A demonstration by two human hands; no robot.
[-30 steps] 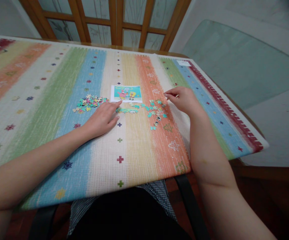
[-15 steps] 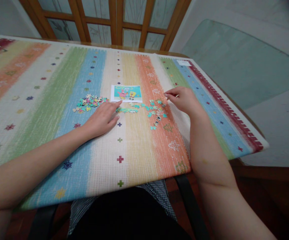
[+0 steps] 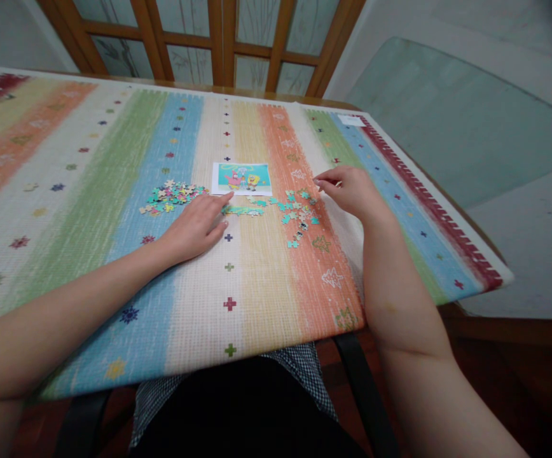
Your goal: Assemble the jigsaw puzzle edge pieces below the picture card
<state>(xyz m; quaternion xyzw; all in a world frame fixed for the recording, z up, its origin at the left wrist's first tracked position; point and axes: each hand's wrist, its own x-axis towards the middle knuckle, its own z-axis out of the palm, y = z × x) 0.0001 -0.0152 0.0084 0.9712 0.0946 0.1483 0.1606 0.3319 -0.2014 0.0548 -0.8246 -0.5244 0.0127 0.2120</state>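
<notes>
My left hand (image 3: 200, 222) rests on the tablecloth, fingers stretched out, its index fingertip at the lower edge of a printed cartoon picture (image 3: 242, 179). Just right of that hand, partly behind its fingers, runs a joined strip of puzzle pieces (image 3: 245, 211). A heap of loose puzzle pieces (image 3: 168, 196) lies on its left. My right hand (image 3: 345, 189) is raised at the right side, thumb and fingers pinched together; whatever is between the tips is too small to make out. Beside it, scattered turquoise puzzle pieces (image 3: 293, 207) lie on the orange stripe.
A striped tablecloth (image 3: 266, 273) covers the table up to its front edge near my lap. A small white paper (image 3: 351, 120) lies at the far right. Wooden doors with glass panes (image 3: 216, 44) stand behind the table; a pale green panel (image 3: 452, 121) is on the right.
</notes>
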